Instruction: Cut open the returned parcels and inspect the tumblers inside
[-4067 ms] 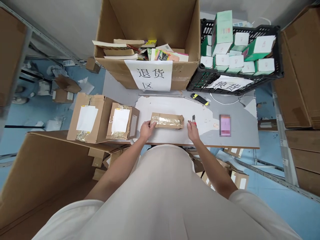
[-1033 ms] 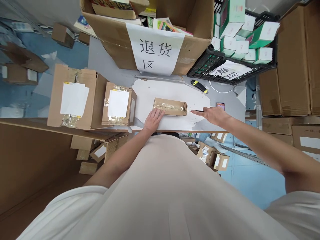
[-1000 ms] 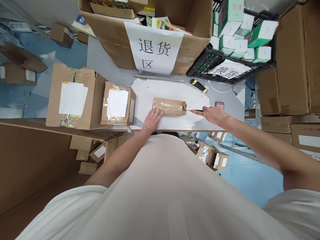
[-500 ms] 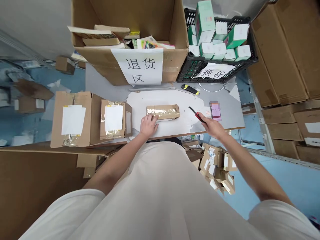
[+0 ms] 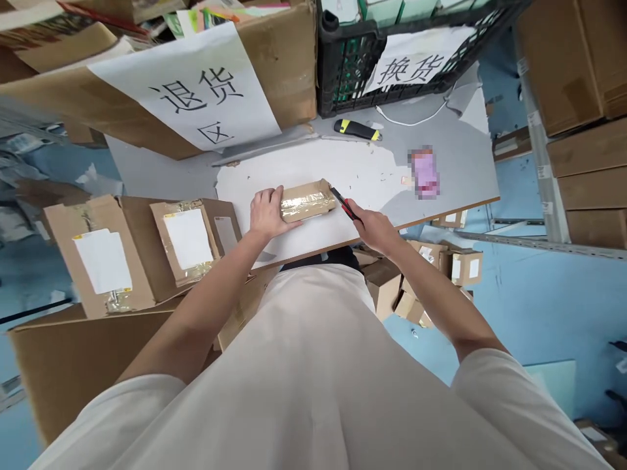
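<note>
A small long cardboard box (image 5: 306, 202), sealed with shiny clear tape, lies on the white tabletop (image 5: 360, 163). My left hand (image 5: 267, 213) grips its left end, with fingers over the far side and thumb along the near side. In my right hand (image 5: 376, 228) is a red and black utility knife (image 5: 347, 206), fingers closed round its handle. The knife's tip is at the right end of the box; whether it touches the cardboard I cannot tell. Beyond them lies a second utility knife, black and yellow (image 5: 357, 129).
Two taped cartons with white labels, a larger one (image 5: 142, 248) and a smaller one (image 5: 223, 228), stand at the left. Behind are a big carton of books (image 5: 289, 65) and a black crate (image 5: 343, 78). A blurred phone (image 5: 425, 173) lies at the right.
My right hand has brought the red and black utility knife leftward to the box's right end. My left hand has moved from the box's near edge to around its left end. The view has shifted.
</note>
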`<state>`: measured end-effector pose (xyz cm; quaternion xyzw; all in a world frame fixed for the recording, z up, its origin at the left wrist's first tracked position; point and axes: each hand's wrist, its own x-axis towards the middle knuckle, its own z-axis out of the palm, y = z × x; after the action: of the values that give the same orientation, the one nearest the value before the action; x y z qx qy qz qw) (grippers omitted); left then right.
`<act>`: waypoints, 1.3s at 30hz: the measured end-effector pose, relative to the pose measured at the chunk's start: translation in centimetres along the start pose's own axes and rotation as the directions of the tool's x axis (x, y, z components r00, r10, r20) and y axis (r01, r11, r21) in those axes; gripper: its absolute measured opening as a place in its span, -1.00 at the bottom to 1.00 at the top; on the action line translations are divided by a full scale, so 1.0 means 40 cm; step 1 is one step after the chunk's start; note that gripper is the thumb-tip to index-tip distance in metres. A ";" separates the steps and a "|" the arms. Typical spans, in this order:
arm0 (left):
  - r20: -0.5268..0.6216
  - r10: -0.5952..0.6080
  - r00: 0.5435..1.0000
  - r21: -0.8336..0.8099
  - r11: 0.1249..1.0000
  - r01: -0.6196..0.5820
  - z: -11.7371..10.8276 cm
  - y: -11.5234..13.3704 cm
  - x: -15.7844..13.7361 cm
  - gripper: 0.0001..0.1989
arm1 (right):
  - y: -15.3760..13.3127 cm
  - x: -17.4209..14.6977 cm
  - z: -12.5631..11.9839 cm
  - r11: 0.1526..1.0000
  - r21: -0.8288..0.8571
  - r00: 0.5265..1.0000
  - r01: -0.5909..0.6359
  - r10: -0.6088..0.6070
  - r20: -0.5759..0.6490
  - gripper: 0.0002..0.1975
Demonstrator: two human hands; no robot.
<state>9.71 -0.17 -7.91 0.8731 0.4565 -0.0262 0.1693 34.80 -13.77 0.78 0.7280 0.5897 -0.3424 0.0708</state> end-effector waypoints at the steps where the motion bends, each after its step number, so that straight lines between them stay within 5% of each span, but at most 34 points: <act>1: -0.014 -0.022 1.000 -0.012 1.000 0.022 0.005 0.001 0.003 0.11 | -0.010 0.006 -0.009 1.000 -0.019 1.000 -0.011 0.011 0.015 -0.34; 11: -0.117 -0.170 0.978 -0.007 0.985 0.170 0.008 0.009 0.045 0.00 | -0.056 0.099 -0.100 0.980 -0.200 0.998 0.007 0.007 0.069 -0.39; 23: -0.082 -0.196 0.977 -0.040 0.980 0.193 -0.001 0.002 0.049 0.03 | -0.082 0.000 -0.014 0.940 -0.328 0.981 -0.095 0.145 0.131 -0.39; 27: -0.090 -0.190 0.978 -0.062 0.981 0.184 0.000 -0.007 0.053 0.06 | -0.055 -0.049 0.024 0.965 -0.204 0.979 -0.167 0.187 0.081 -0.39; 31: -0.078 -0.191 0.979 -0.092 0.979 0.183 -0.004 -0.002 0.047 0.11 | -0.031 -0.033 0.089 0.951 0.251 0.961 -0.180 0.224 -0.160 -0.35; 33: -0.065 -0.199 0.978 -0.108 0.976 0.191 -0.012 0.004 0.042 0.14 | -0.036 0.005 0.131 0.813 0.571 0.945 -0.113 0.265 -0.190 -0.38; 35: -0.045 -0.199 0.979 -0.130 0.973 0.191 -0.023 0.006 0.039 0.16 | -0.054 0.051 0.172 0.550 0.835 0.935 -0.022 0.306 -0.177 -0.46; 37: -0.016 -0.179 0.984 -0.164 0.971 0.174 -0.034 -0.001 0.040 0.05 | -0.082 0.094 0.203 0.270 0.961 0.937 0.060 0.317 -0.148 -0.52; 39: 0.016 -0.154 0.988 -0.222 0.963 0.154 -0.043 -0.017 0.043 -0.21 | -0.112 0.130 0.217 0.083 0.992 0.956 0.091 0.272 -0.110 -0.53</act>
<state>9.98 2.12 -6.81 0.8105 0.5232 0.0124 0.2631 27.49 -12.63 -7.46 0.6573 0.1599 -0.5430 -0.4975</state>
